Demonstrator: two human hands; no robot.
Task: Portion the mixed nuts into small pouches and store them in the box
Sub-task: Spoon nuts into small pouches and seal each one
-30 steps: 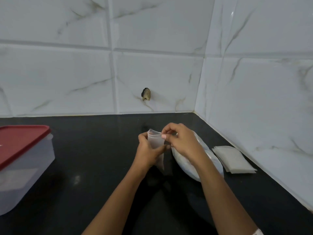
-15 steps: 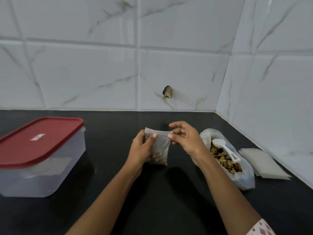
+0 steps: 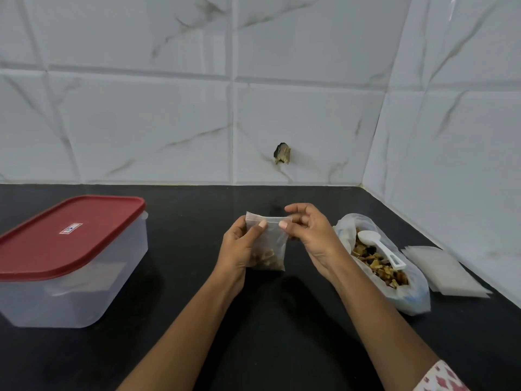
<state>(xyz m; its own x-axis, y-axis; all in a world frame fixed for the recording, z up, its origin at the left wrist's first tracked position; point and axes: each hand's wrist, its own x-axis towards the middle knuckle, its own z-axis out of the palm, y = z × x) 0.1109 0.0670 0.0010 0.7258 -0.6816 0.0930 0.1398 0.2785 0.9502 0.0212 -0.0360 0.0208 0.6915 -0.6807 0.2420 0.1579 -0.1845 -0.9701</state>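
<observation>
A small clear pouch (image 3: 271, 244) with nuts in its bottom hangs upright above the black counter. My left hand (image 3: 242, 249) grips its left side, thumb on the top strip. My right hand (image 3: 307, 235) pinches the right end of the same top strip. To the right lies an open plastic bag of mixed nuts (image 3: 380, 263) with a white spoon (image 3: 379, 248) resting in it. A clear box (image 3: 73, 277) with a red lid (image 3: 67, 232) on it stands at the left.
A stack of flat empty pouches (image 3: 442, 269) lies at the far right by the wall. White tiled walls meet in a corner behind. The black counter (image 3: 183, 320) stretches between box and bag.
The view has swung left and down, bringing the box and the nut bag fully into sight. Both hands stay on the pouch, its top strip now held out straight between them.
</observation>
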